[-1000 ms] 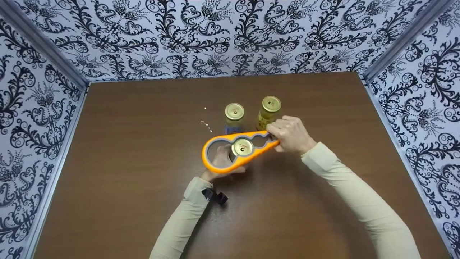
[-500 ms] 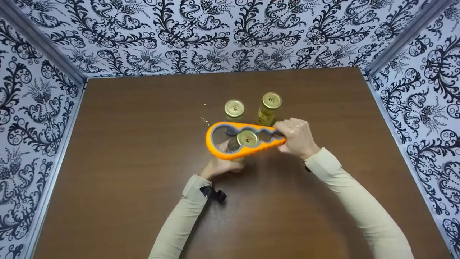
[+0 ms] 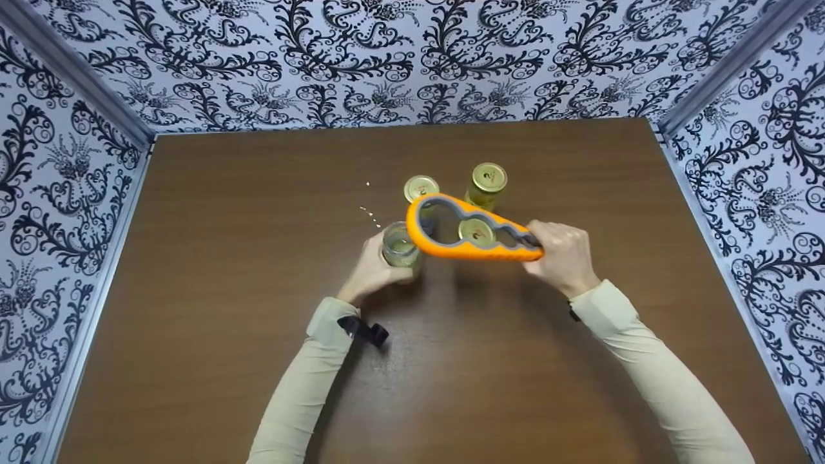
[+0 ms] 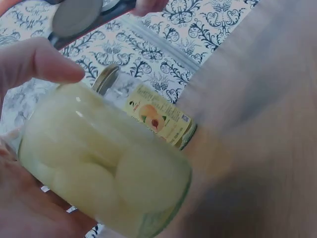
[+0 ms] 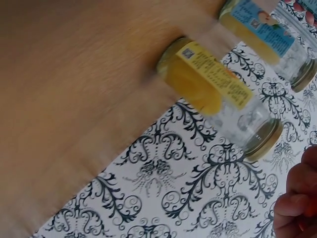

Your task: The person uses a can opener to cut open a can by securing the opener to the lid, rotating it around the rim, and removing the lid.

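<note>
My left hand (image 3: 374, 267) grips an uncapped glass jar (image 3: 401, 250), thumb and fingers wrapped round its side. Large pale fruit pieces fill that jar (image 4: 109, 163) in the left wrist view. My right hand (image 3: 565, 258) holds the narrow end of an orange jar opener (image 3: 474, 251) with a grey toothed lining, up and to the right of the jar. A gold lid (image 3: 477, 232) sits within the opener's notches, apart from the jar. In the right wrist view only some curled fingers (image 5: 299, 198) show at the edge.
Behind the opener stand two capped jars: a yellow-labelled one (image 3: 486, 183), and a blue-labelled one (image 5: 262, 29) partly hidden by the opener in the head view. Small pale specks (image 3: 369, 212) lie on the brown table (image 3: 258, 258). Patterned walls (image 3: 412, 64) enclose the back and sides.
The opener and lid have lifted off the jar and moved right and away with my right hand. My left hand has shifted left with the jar, whose open mouth now shows.
</note>
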{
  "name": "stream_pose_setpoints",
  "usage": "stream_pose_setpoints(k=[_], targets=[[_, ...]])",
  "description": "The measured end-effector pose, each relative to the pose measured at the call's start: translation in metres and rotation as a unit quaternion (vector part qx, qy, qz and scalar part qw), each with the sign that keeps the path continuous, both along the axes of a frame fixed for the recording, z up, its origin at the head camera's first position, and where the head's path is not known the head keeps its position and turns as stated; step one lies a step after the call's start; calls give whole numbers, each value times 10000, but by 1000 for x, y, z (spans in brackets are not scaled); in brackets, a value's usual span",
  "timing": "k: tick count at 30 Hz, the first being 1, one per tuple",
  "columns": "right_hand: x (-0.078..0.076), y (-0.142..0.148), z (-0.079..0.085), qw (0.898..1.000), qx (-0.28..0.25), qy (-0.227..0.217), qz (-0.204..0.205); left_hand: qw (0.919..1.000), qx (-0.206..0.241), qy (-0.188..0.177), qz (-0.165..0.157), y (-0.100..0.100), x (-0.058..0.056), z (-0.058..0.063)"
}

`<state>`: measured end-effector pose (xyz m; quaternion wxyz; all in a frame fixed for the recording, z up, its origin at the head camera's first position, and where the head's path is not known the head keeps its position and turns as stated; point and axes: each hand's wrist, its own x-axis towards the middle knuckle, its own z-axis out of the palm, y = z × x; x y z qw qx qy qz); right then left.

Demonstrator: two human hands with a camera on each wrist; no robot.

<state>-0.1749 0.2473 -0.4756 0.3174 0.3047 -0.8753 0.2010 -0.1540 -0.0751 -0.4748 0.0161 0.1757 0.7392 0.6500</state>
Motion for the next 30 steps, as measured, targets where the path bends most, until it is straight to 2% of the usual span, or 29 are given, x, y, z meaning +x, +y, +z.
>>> stream_pose_setpoints(k=[8,15,18,24,30], targets=[[5,14,-10,9997,137,-65,-194,9963,524,-512,444,-11,-7,-7],[9,19,-21,9995,218,-46,-236,9949,544,-636,560,-22,-17,-13],[10,21,-23,9993,266,-35,-252,9925,628,-803,681,-28,-23,-18],[11,23,-26,9990,314,-16,-309,9864,1064,-975,791,-38,-38,-34],[12,23,-30,9988,392,-15,-297,9867,1012,-940,857,-48,-60,-59]])
